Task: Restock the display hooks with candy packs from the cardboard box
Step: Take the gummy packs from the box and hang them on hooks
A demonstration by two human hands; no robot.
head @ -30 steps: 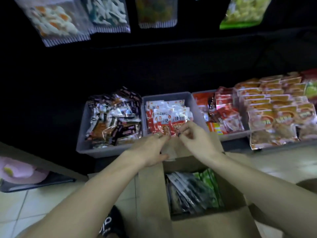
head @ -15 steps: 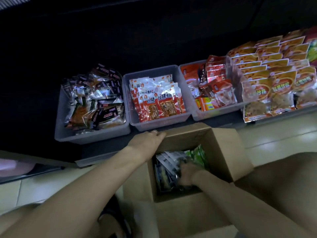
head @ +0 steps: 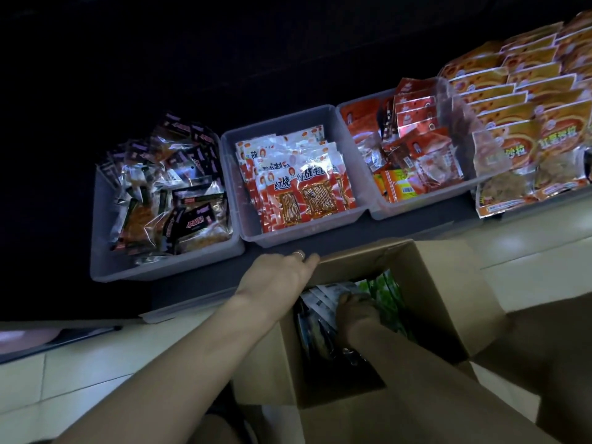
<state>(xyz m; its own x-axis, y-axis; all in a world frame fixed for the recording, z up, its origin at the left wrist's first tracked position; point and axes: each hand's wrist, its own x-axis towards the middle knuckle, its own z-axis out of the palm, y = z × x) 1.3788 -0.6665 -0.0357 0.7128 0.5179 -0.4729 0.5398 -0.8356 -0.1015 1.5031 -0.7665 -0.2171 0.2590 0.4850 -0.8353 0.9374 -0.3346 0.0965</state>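
An open cardboard box (head: 426, 283) stands on the floor in front of me, with candy packs (head: 323, 299) standing on edge inside, some pale and some green. My left hand (head: 282, 277) rests on the box's far left flap, fingers straight, a ring on one finger. My right hand (head: 355, 310) is down inside the box, its fingers curled among the packs; whether it grips one is hidden. No display hooks are in view.
Three grey bins sit on a low dark shelf behind the box: a left bin (head: 105, 251) of dark packs, a middle bin (head: 288, 233) of red packs, a right bin (head: 352, 123) of red packs. Orange snack bags (head: 519, 123) stack at the far right. Pale floor tiles (head: 64, 379) lie around.
Both hands were at the box's flap a second ago. My right hand went down into the box among the packs; my left hand stayed on the flap. My view tilted downward.
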